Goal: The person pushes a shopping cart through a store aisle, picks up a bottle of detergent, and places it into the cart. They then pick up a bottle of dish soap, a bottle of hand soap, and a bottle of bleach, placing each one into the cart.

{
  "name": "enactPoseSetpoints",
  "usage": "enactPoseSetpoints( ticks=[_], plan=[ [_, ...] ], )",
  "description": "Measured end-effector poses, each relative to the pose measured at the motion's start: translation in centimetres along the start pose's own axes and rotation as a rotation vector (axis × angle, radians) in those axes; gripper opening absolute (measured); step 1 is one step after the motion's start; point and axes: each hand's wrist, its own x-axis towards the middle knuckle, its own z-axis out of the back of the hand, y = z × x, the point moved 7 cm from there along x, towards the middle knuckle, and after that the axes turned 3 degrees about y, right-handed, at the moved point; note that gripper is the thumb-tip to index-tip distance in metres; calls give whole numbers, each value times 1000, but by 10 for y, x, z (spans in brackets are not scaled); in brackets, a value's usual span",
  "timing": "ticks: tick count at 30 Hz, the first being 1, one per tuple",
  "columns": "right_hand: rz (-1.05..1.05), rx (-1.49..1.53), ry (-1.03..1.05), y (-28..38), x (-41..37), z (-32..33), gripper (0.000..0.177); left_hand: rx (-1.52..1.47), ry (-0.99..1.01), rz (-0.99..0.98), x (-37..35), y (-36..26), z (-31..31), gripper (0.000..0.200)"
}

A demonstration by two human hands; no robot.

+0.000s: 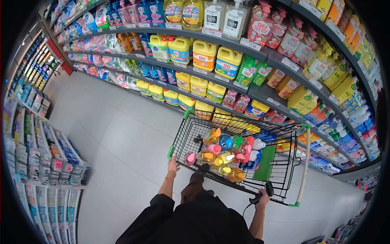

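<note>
Head view: left hand (173, 166), centre frame, is clasping the cart (180, 138) rim. Right hand (263, 200), lower right, is gripping a black scanner (268, 189). Bottles (223, 156) are crowding the basket, so loading appears well advanced.

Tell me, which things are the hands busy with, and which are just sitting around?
Busy with: cart, held by left hand; bottles inside it; black scanner in right hand.
Just around: jugs on the shelves; racks of small packs across the aisle.
</note>
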Motion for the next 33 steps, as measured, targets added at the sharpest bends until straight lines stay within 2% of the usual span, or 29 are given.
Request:
enactPoseSetpoints(
  ticks=[2, 5, 6, 8, 11, 14, 18, 19, 27, 29, 30, 32, 33],
  plan=[
    [24, 29, -41, -1, 0, 3, 9, 7, 55, 31, -6, 6, -1, 65],
    [-29, 49, 17, -1, -1, 9, 17, 32, 75, -11, -5, 12, 2, 63],
    [68, 18, 3, 4, -2, 7, 7, 42, 85, -35, -6, 12, 3, 60],
    [39, -32, 4, 17, -18, 1, 7, 70, 94, -50, -6, 18, 9, 58],
    [103, 14, -17, 16, -26, 3, 8, 62, 59, -67, 0, 22, 12, 43],
    [149, 56, -45, 13, -26, 7, 11, 60, 49, -70, -1, 23, 12, 45],
    [160, 63, 32, 6, -25, 9, 22, -25, 30, -98, -3, 24, 9, 45],
    [155, 62, 20, 5, -23, 11, 23, 21, 9, -106, -2, 22, 10, 51],
    [151, 94, -22, 13, -34, 10, 21, 75, -39, -13, 8, 28, 17, 56],
    [157, 86, 2, 7, -29, 11, 19, 663, -462, -427, 4, -3, 36, 62],
    [152, 89, 3, 6, -30, 12, 19, 667, -466, -428, -8, -13, 38, 62],
    [100, 64, -11, 6, -28, 12, 17, 956, -458, -786, -50, -66, 12, 65],
    [73, 22, -43, 10, -32, 13, 16, 955, -457, -786, -46, -77, 9, 65]
  ],
)
